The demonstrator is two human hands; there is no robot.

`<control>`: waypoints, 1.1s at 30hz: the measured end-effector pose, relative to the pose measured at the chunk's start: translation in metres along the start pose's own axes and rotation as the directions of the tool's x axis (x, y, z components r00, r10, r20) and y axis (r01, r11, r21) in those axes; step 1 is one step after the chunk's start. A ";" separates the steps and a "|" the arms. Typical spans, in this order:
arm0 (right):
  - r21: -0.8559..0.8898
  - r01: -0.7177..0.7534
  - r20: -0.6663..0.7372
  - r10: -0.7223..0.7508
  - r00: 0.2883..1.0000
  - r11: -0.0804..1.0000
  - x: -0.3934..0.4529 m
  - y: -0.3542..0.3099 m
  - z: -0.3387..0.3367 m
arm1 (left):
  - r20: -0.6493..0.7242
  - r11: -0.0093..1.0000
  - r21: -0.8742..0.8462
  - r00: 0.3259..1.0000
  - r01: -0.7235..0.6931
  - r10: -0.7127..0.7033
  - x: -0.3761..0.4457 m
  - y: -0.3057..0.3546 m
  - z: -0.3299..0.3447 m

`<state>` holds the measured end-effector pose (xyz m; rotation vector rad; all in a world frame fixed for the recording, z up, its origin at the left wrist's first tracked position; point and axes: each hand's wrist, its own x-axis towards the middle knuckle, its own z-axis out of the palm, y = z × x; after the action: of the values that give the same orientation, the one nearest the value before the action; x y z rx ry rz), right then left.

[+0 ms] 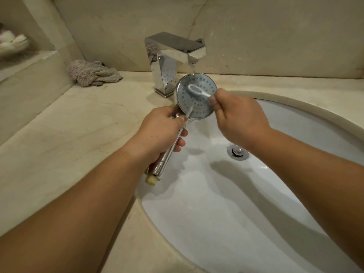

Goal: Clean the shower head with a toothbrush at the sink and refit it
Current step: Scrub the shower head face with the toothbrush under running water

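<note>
A chrome shower head [201, 104] with a round, pale blue spray face is tilted up over the left rim of the white sink [295, 119]. My left hand [163, 133] grips its chrome handle. My right hand [238, 119] holds a white toothbrush [197, 91], whose bristle end lies on the upper part of the spray face. Water runs from the chrome tap [173, 56] onto the top edge of the shower head.
A crumpled grey-pink cloth [92, 72] lies on the beige marble counter [69, 125] left of the tap. The sink drain [238, 152] sits under my right wrist. A recessed ledge at the far left holds something pale and blurred [11, 43].
</note>
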<state>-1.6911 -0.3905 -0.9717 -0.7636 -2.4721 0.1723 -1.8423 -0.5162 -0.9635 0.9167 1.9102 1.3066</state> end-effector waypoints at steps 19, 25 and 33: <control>-0.019 0.070 -0.003 -0.070 0.998 0.997 -0.010 0.007 0.007 | 0.061 1.000 -0.021 0.998 0.007 -0.005 0.000 -0.002 0.002; -0.012 0.073 -0.007 -0.074 0.997 0.997 -0.013 0.006 0.010 | 0.060 0.998 -0.054 0.998 0.034 -0.030 -0.001 -0.001 0.002; 0.068 0.008 -0.019 -0.007 1.000 0.998 -0.019 0.019 0.017 | 0.043 0.987 -0.134 0.996 0.088 -0.083 -0.003 0.005 -0.002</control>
<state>-1.6785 -0.3847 -1.0001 -0.7235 -2.4383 0.2443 -1.8413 -0.5180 -0.9576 0.7768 1.7881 1.3408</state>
